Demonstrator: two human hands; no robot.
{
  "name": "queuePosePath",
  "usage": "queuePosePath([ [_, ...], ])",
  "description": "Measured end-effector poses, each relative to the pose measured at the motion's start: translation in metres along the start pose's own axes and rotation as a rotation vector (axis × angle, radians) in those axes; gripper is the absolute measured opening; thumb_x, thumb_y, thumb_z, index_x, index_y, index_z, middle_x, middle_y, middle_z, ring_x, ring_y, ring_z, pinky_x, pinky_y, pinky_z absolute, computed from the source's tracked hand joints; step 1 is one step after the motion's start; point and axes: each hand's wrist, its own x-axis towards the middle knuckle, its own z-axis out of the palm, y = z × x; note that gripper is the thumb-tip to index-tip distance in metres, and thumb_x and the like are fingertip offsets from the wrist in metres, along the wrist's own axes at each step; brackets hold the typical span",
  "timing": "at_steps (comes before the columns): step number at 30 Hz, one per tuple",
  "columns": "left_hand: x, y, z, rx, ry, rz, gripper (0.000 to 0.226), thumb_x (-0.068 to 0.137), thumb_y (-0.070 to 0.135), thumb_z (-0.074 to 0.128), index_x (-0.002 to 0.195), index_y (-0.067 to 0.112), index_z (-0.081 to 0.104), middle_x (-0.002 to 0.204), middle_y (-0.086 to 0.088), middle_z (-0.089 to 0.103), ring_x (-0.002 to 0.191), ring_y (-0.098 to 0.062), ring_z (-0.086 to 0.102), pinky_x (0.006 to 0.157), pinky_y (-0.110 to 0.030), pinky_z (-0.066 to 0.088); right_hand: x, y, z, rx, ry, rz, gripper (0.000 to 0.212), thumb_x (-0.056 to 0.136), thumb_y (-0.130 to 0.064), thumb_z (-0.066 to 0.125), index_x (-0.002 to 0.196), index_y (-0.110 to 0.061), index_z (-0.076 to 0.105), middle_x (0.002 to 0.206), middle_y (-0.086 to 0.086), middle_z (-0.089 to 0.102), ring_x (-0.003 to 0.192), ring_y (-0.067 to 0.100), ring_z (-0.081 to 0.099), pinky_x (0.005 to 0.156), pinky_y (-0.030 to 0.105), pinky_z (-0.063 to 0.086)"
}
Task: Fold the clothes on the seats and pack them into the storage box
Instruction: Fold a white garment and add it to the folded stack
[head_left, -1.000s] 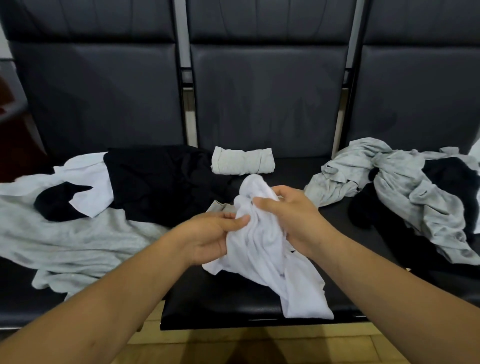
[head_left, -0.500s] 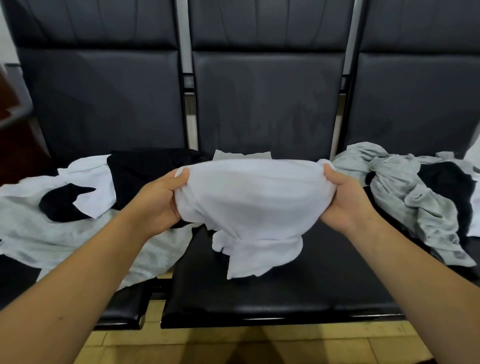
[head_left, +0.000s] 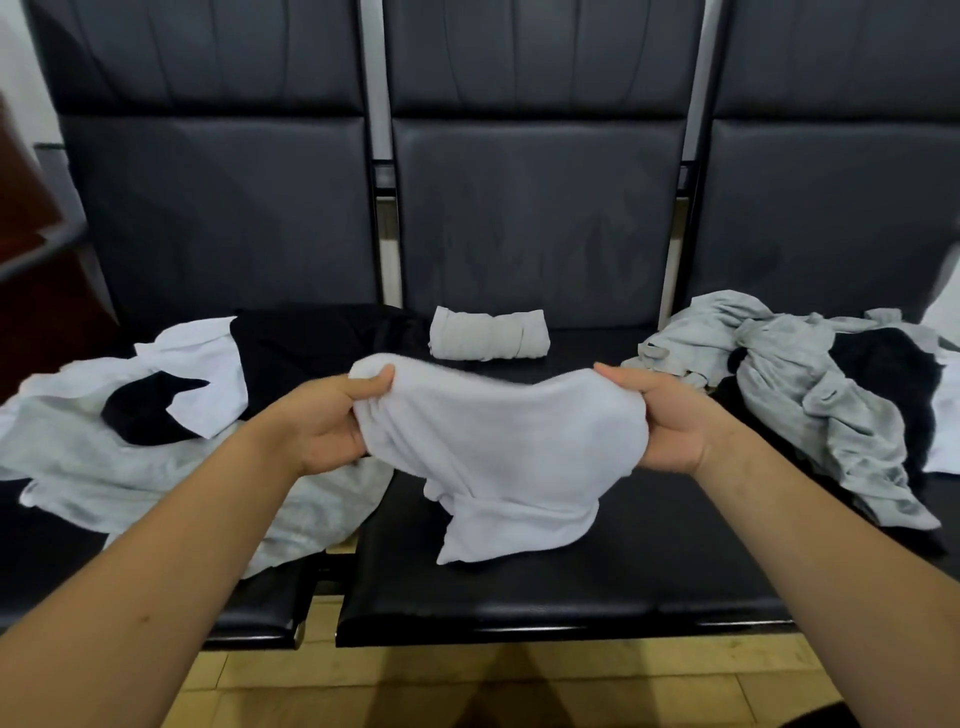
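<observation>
Bare middle seat (head_left: 597, 587) below white garment (head_left: 498, 441)

White shirt (head_left: 509, 447) held stretched over the middle seat (head_left: 571, 587), rolled grey one (head_left: 488, 334) behind it, messy left pile (head_left: 130, 467) and right pile (head_left: 810, 395) alongside.

- The left hand (head_left: 332, 421) and the right hand (head_left: 670, 421) were close together; now they have moved apart.
- The white garment (head_left: 509, 447), bunched before, is now spread between them.
- Its top edge has sunk, so the grey roll (head_left: 488, 333) shows fully again.
</observation>
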Motion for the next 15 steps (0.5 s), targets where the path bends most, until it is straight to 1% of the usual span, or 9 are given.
queuePosePath([
  [3, 0.000, 0.009, 0.009, -0.068, 0.049, 0.151, 0.036, 0.099, 0.024, 0.055, 0.130, 0.007, 0.060, 0.124, -0.011, 0.069, 0.112, -0.026, 0.068, 0.094, -0.044, 0.052, -0.003, -0.012, 0.005, 0.023, 0.048, -0.139, 0.040, 0.094, -0.031, 0.061, 0.125, -0.007, 0.067, 0.120, 0.011, 0.071, 0.105, 0.027, 0.070, 0.087, 0.039, 0.057],
  [5, -0.002, 0.023, 0.013, -0.029, 0.089, 0.205, 0.037, 0.098, 0.026, 0.059, 0.129, 0.007, 0.061, 0.123, -0.011, 0.070, 0.113, -0.028, 0.067, 0.089, -0.045, 0.055, -0.008, -0.025, 0.009, 0.041, 0.046, -0.219, 0.036, 0.101, -0.032, 0.050, 0.119, -0.006, 0.069, 0.121, 0.011, 0.071, 0.106, 0.026, 0.071, 0.084, 0.037, 0.059],
  [7, -0.004, 0.047, 0.020, 0.012, 0.124, 0.260, 0.039, 0.094, 0.024, 0.064, 0.128, 0.006, 0.061, 0.122, -0.015, 0.069, 0.112, -0.031, 0.067, 0.086, -0.046, 0.056, -0.016, -0.047, 0.013, 0.006, 0.053, -0.268, 0.036, 0.101, -0.031, 0.050, 0.119, -0.004, 0.066, 0.121, 0.013, 0.071, 0.106, 0.026, 0.071, 0.081, 0.038, 0.061],
  [9, -0.008, 0.080, 0.028, 0.028, 0.178, 0.308, 0.037, 0.094, 0.019, 0.065, 0.126, 0.003, 0.061, 0.119, -0.017, 0.069, 0.108, -0.032, 0.068, 0.087, -0.048, 0.056, -0.025, -0.076, 0.023, -0.057, 0.052, -0.303, 0.041, 0.097, -0.029, 0.056, 0.128, -0.003, 0.062, 0.125, 0.014, 0.069, 0.112, 0.028, 0.069, 0.085, 0.041, 0.061],
  [10, -0.011, 0.097, 0.034, 0.034, 0.178, 0.331, 0.034, 0.094, 0.017, 0.065, 0.124, 0.002, 0.063, 0.117, -0.017, 0.070, 0.106, -0.031, 0.069, 0.086, -0.048, 0.056, -0.033, -0.090, 0.029, -0.081, 0.053, -0.330, 0.043, 0.094, -0.028, 0.058, 0.129, -0.004, 0.062, 0.125, 0.014, 0.069, 0.113, 0.029, 0.068, 0.086, 0.041, 0.060],
  [11, -0.015, 0.116, 0.041, 0.045, 0.166, 0.359, 0.028, 0.095, 0.017, 0.064, 0.118, 0.002, 0.065, 0.111, -0.016, 0.072, 0.101, -0.029, 0.071, 0.083, -0.045, 0.057, -0.041, -0.107, 0.037, -0.099, 0.050, -0.374, 0.040, 0.094, -0.026, 0.058, 0.127, -0.004, 0.063, 0.124, 0.013, 0.070, 0.112, 0.028, 0.069, 0.085, 0.040, 0.060],
  [13, -0.025, 0.149, 0.051, 0.061, 0.132, 0.403, 0.019, 0.094, 0.019, 0.065, 0.105, 0.004, 0.069, 0.099, -0.011, 0.076, 0.093, -0.024, 0.073, 0.075, -0.040, 0.059, -0.054, -0.135, 0.048, -0.059, 0.032, -0.488, 0.030, 0.097, -0.020, 0.052, 0.115, -0.003, 0.071, 0.119, 0.011, 0.071, 0.106, 0.027, 0.071, 0.083, 0.039, 0.060],
  [14, -0.030, 0.162, 0.054, 0.059, 0.119, 0.414, 0.021, 0.093, 0.022, 0.067, 0.104, 0.005, 0.069, 0.099, -0.010, 0.076, 0.093, -0.023, 0.074, 0.074, -0.039, 0.060, -0.059, -0.146, 0.052, -0.007, 0.006, -0.535, 0.030, 0.098, -0.015, 0.049, 0.110, -0.001, 0.073, 0.118, 0.012, 0.072, 0.107, 0.027, 0.071, 0.083, 0.039, 0.060],
  [15, -0.035, 0.173, 0.057, 0.058, 0.117, 0.419, 0.026, 0.091, 0.025, 0.069, 0.108, 0.005, 0.070, 0.102, -0.009, 0.076, 0.095, -0.023, 0.073, 0.075, -0.038, 0.060, -0.063, -0.155, 0.055, 0.040, -0.013, -0.571, 0.031, 0.098, -0.011, 0.047, 0.111, 0.001, 0.072, 0.119, 0.013, 0.072, 0.109, 0.027, 0.071, 0.082, 0.039, 0.060],
])
